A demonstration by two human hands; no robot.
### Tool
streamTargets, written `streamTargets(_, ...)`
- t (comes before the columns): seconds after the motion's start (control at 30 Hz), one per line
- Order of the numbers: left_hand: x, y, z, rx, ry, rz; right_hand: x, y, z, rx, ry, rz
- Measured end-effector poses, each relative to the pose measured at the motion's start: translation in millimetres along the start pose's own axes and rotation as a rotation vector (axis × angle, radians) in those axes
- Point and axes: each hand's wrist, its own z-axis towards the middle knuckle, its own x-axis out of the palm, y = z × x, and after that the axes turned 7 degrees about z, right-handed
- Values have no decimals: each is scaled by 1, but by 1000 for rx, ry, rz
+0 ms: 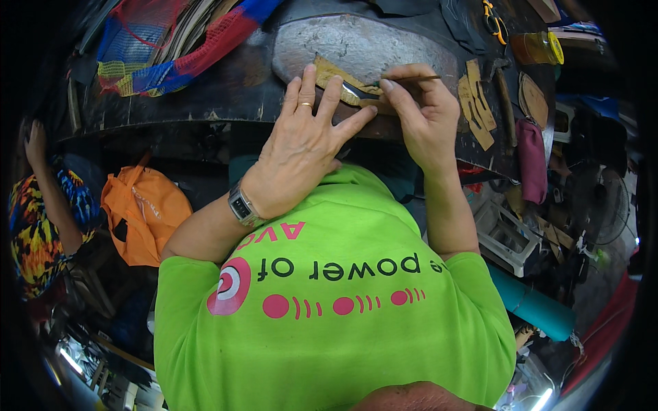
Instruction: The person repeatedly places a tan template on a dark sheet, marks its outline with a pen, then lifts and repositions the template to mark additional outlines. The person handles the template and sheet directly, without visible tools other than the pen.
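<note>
My left hand (298,140) lies flat with its fingers spread, pressing a curved yellow-brown pattern piece (329,70) near the table's front edge. Through a slot in that piece, a dark and a whitish patch show. A thin, dark, pen-like tool (426,78) is pinched between the thumb and fingers of my right hand (432,116), at the piece's right end. Its tip is too small to make out. Under the far part of the piece lies a worn grey slab (370,41).
On the right of the dark table (185,113) lie slotted brown patterns (478,103), a hammer (506,103), a yellow-lidded jar (538,48) and yellow-handled cutters (493,24). A coloured mesh bag (226,38) is at far left. An orange bag (147,212) and another person's arm (55,192) are left.
</note>
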Motion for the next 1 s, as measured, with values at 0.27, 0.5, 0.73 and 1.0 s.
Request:
streamTargets(0.27, 2, 0, 0, -1, -14, 7, 13, -14, 5, -30, 48, -12)
streamTargets(0.5, 1, -1, -1, -15, -17, 0, 1, -12, 8, -130, 224, -149)
streamTargets(0.73, 2, -1, 1, -7, -35, 8, -20, 5, 5, -126, 352, -315)
streamTargets(1.0, -1, -1, 2, -5, -29, 16, -20, 3, -1, -34, 220, -230)
